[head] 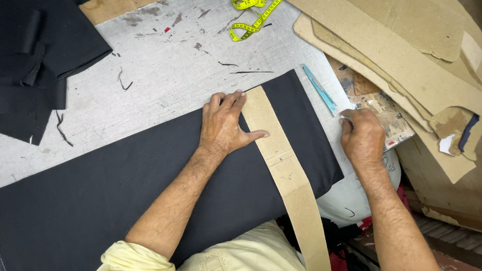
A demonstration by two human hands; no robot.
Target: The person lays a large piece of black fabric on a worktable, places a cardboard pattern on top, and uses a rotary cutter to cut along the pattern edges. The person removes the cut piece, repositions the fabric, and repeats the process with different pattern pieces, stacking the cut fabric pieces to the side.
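— At centre of the head view, what is happening?

— The left hand (223,126) is pressing flat, fingers released and spread, on a long cardboard pattern strip (284,167) that is lying across the folded black cloth (135,190) on the grey counter (160,73). The thumb is resting on the strip's edge.

— And the right hand (361,137)?

— At three o'clock from the strip, just past the cloth's edge, it is pinching something small and pale; I cannot tell what.

— How would this go well?

— I judge that the strip is wanting steady downward pressure, so it is not sliding on the cloth, with its edges left free.

— Anything else around?

— A yellow tape measure (252,9) is lying at twelve o'clock, a blue tool (319,89) at one o'clock, stacked cardboard patterns (405,56) at two o'clock, more black fabric (26,47) at ten o'clock. No containers are showing.
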